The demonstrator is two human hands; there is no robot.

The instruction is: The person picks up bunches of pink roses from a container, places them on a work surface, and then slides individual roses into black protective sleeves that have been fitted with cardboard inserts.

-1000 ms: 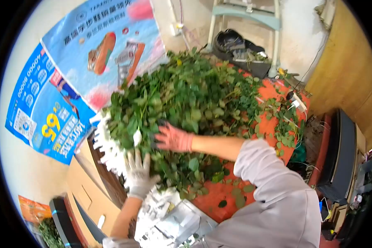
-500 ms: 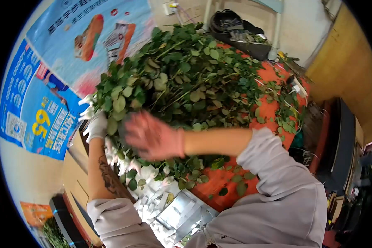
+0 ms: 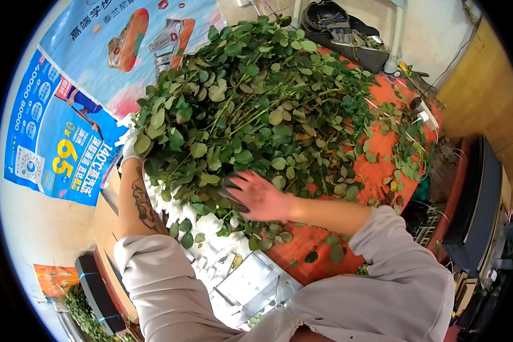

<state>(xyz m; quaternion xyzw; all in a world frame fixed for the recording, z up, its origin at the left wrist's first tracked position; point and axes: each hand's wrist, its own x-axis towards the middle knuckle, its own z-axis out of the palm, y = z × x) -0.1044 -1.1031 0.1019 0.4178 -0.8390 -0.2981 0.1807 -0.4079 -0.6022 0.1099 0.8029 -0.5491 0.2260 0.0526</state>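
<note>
Posters in bright blue paper [image 3: 54, 151] are seen at far left. Just beside them, the white-gloved left hand [image 3: 131, 149] is partly hidden by a large heap of green leafy stems [image 3: 248, 114]; its grip cannot be told. The heap is borne by the orange-red-covered table [image 3: 376, 169]. At the heap's near edge the pink-and-black-gloved right hand [image 3: 259, 196] is held, its grip wide, fingers spread. Farther right, a white plug [image 3: 425, 117] is seen.

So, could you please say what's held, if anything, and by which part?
Left hand: cannot tell, grip hidden among leaves. Right hand: open, nothing visibly held.
</note>
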